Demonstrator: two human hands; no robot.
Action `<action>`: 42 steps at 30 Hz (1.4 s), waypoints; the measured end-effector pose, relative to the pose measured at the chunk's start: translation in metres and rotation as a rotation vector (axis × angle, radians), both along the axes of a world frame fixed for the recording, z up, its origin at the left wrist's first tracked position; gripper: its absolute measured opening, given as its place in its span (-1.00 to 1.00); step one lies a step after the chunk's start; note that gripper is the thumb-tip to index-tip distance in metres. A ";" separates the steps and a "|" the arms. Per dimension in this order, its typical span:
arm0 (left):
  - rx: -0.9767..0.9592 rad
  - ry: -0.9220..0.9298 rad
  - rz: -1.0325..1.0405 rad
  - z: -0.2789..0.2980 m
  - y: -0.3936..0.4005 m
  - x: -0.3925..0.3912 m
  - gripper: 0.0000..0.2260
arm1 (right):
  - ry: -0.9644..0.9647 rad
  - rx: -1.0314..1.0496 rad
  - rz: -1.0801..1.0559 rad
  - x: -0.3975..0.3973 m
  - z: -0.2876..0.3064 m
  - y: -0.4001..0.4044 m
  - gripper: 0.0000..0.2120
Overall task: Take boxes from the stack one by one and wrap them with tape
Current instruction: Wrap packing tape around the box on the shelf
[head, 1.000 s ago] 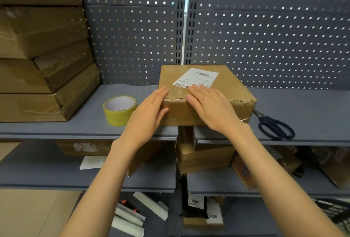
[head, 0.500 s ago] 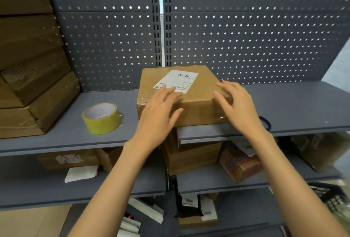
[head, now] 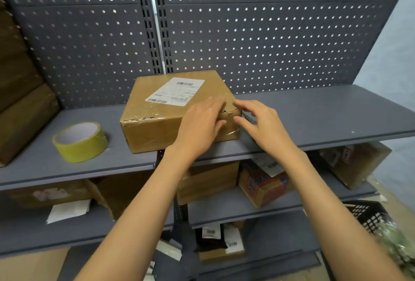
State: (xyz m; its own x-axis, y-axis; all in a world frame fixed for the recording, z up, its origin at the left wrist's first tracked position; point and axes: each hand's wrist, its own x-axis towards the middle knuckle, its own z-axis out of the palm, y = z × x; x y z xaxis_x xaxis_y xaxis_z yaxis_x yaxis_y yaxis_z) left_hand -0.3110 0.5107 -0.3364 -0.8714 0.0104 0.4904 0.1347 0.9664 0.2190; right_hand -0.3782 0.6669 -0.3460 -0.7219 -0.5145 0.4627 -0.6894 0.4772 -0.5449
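Observation:
A brown cardboard box with a white shipping label and shiny tape on its edges sits on the grey shelf. My left hand lies flat over the box's near right corner, fingers straight on the torn top edge. My right hand hovers just right of that corner, fingers loosely spread, holding nothing. A roll of yellow tape stands on the shelf left of the box. The stack of brown boxes fills the far left.
A grey pegboard wall backs the shelf. Lower shelves hold more cartons, an orange box and paper slips. A black plastic crate sits at the lower right. No scissors show now.
The view swung further right. My left hand slid from the label area to the box's right near corner. My right hand came off the box's right edge and now hovers beside it.

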 end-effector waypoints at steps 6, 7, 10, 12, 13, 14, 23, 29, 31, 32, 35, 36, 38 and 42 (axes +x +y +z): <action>0.106 0.063 0.041 -0.008 -0.005 -0.009 -0.60 | 0.060 0.033 0.052 -0.015 -0.004 -0.004 -0.60; 0.111 0.080 0.047 -0.010 -0.005 -0.009 -0.61 | 0.068 0.018 0.063 -0.016 -0.006 -0.004 -0.61; 0.122 0.130 0.059 -0.014 -0.005 -0.009 -0.64 | 0.074 -0.027 0.075 -0.022 -0.007 -0.003 -0.63; 0.115 0.160 0.063 -0.016 -0.004 -0.010 -0.66 | 0.070 -0.048 0.087 -0.025 -0.006 -0.003 -0.64; 0.112 0.167 0.067 -0.016 -0.004 -0.010 -0.66 | 0.066 -0.058 0.094 -0.026 -0.006 -0.003 -0.65; 0.114 0.170 0.073 -0.017 -0.004 -0.010 -0.66 | 0.064 -0.066 0.099 -0.027 -0.006 -0.003 -0.65; 0.153 0.140 0.098 -0.015 -0.003 -0.010 -0.64 | -0.029 -0.144 0.165 -0.028 0.002 -0.002 -0.67; 0.164 0.120 0.113 -0.014 -0.003 -0.009 -0.64 | 0.034 -0.212 0.089 -0.028 -0.006 -0.009 -0.68; 0.162 0.119 0.115 -0.014 -0.003 -0.009 -0.65 | 0.047 -0.214 0.093 -0.028 -0.008 -0.009 -0.67; 0.160 0.118 0.114 -0.014 -0.004 -0.009 -0.65 | 0.054 -0.215 0.094 -0.027 -0.008 -0.009 -0.67; 0.163 0.117 0.112 -0.014 -0.004 -0.010 -0.65 | 0.045 -0.245 0.089 -0.026 -0.009 -0.009 -0.66; 0.166 0.119 0.114 -0.014 -0.004 -0.010 -0.65 | 0.035 -0.259 0.086 -0.026 -0.009 -0.009 -0.67; 0.166 0.127 0.113 -0.015 -0.004 -0.010 -0.64 | 0.025 -0.288 0.080 -0.025 -0.010 -0.010 -0.68; 0.162 0.135 0.112 -0.015 -0.003 -0.009 -0.65 | -0.028 -0.341 0.055 -0.022 -0.010 -0.011 -0.69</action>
